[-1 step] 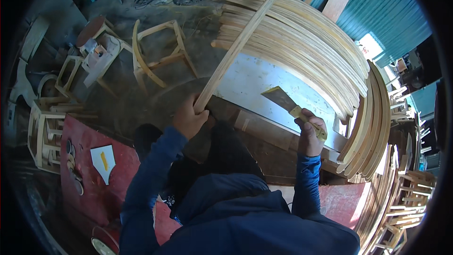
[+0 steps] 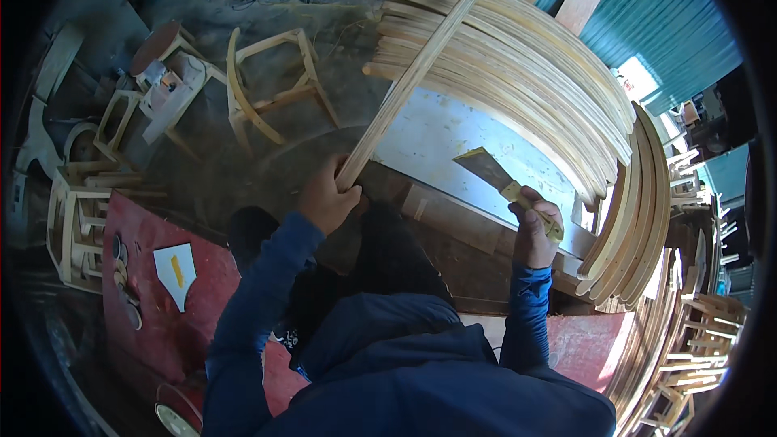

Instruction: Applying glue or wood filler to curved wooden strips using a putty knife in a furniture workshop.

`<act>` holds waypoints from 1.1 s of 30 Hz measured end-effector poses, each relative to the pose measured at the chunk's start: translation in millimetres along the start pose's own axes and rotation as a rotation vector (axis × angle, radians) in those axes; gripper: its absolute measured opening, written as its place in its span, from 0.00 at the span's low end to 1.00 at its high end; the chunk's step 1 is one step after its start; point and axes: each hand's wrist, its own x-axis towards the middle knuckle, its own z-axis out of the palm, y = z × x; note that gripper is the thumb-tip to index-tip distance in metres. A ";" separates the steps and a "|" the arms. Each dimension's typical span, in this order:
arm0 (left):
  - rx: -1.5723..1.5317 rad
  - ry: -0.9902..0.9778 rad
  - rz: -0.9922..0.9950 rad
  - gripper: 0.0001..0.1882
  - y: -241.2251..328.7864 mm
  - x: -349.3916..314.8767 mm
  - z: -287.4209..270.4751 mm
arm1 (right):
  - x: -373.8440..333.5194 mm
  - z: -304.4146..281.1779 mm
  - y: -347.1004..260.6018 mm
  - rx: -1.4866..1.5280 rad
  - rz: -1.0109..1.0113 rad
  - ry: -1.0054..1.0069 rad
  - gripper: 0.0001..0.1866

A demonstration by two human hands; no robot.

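Left hand (image 2: 326, 198) clenched around the lower end of a long wooden slat (image 2: 413, 77), slanting up over a stack of curved wooden strips (image 2: 534, 57). Right hand (image 2: 536, 231) gripping a putty knife (image 2: 494, 174), blade raised above the pale worktop (image 2: 441, 133).

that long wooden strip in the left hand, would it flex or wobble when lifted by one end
The wooden strip is long and thin, so it probably flexes slightly and feels light. The left hand grips only its lower end, so the far tip likely wobbles. Its flat faces make rolling unlikely.
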 end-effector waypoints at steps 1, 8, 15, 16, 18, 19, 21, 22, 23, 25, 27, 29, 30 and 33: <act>-0.016 -0.017 0.034 0.26 -3.2 -0.2 2.6 | -0.8 -5.7 1.5 -0.007 0.004 -0.004 0.14; -0.326 -0.549 -0.291 0.30 -4.9 -5.8 -29.7 | 8.7 -17.8 20.3 0.003 0.074 -0.022 0.15; -0.462 -0.331 -0.052 0.23 -52.2 -41.8 -7.2 | 13.5 4.6 29.2 0.041 0.098 -0.072 0.13; -0.646 -0.374 -0.214 0.25 -47.8 -39.3 -13.3 | 12.5 3.6 28.1 0.041 0.099 -0.078 0.13; -0.829 -0.393 -0.370 0.28 -42.8 -40.5 -21.5 | 12.5 3.5 28.5 0.058 0.091 -0.085 0.13; -0.804 -0.359 -0.340 0.28 -40.4 -42.9 -21.3 | 11.0 4.0 26.8 0.065 0.091 -0.100 0.13; -0.778 -0.293 -0.304 0.30 -34.4 -48.6 -25.4 | 7.2 7.9 22.4 0.083 0.055 -0.060 0.13; -0.863 -0.260 -0.330 0.29 -31.1 -52.6 -28.0 | 7.3 6.4 23.2 0.099 0.044 -0.065 0.13; -0.949 -0.224 -0.354 0.28 -29.3 -57.0 -31.6 | 5.8 6.5 23.5 0.113 0.048 -0.067 0.13; -0.987 -0.117 -0.362 0.29 -28.3 -71.3 -42.8 | 5.2 17.1 24.2 0.129 0.052 -0.089 0.12; -1.027 0.005 -0.368 0.29 -28.4 -89.4 -54.3 | 8.9 29.9 28.5 0.162 0.045 -0.164 0.12; -1.063 0.153 -0.250 0.29 -30.7 -112.4 -68.2 | 11.3 38.2 37.4 0.140 0.048 -0.231 0.11; -1.074 0.229 -0.245 0.29 -31.3 -123.4 -74.1 | 13.6 42.2 43.6 0.146 0.036 -0.266 0.11; -1.046 0.440 -0.196 0.29 -30.4 -167.1 -88.6 | 15.0 60.8 49.4 0.171 0.030 -0.346 0.11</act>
